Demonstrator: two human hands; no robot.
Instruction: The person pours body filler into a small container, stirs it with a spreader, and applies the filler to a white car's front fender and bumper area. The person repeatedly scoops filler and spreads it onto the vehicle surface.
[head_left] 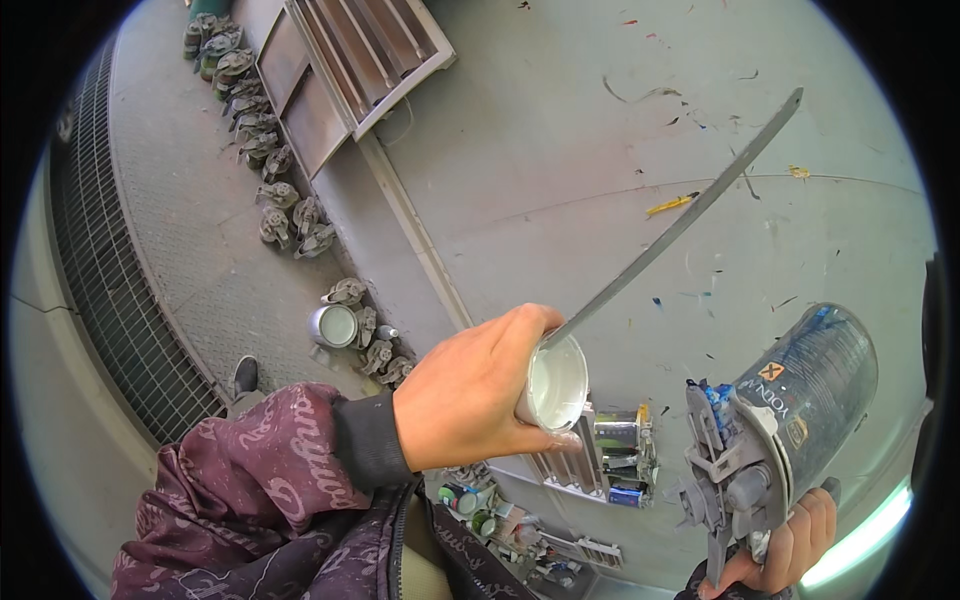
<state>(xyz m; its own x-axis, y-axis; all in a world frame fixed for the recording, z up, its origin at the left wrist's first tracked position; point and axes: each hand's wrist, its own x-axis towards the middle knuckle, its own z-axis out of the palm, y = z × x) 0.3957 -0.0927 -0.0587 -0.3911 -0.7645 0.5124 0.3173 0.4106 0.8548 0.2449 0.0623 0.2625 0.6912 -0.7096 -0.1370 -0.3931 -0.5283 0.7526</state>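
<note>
My left hand (470,390) is closed round a small white cup (556,386), tilted with its mouth facing me. Some pale coating shows inside it. A long, thin grey stir stick (690,208) slants out of the cup to the upper right, its lower end by my thumb-side fingers. Lower right, my right hand (790,550) grips a paint can (815,385) at its paint-caked grey mixing lid (745,470). The can lies tipped on its side in the air, its dark label facing me. Which part of the lid my fingers wrap is partly hidden.
Along the left wall several paint-crusted mixing lids (262,145) stand on cans, beside an open pale can (335,326). A floor grate (110,250) runs at far left. A filter-like panel frame (400,60) is on the wall; shelved cans (620,462) and clutter lie below.
</note>
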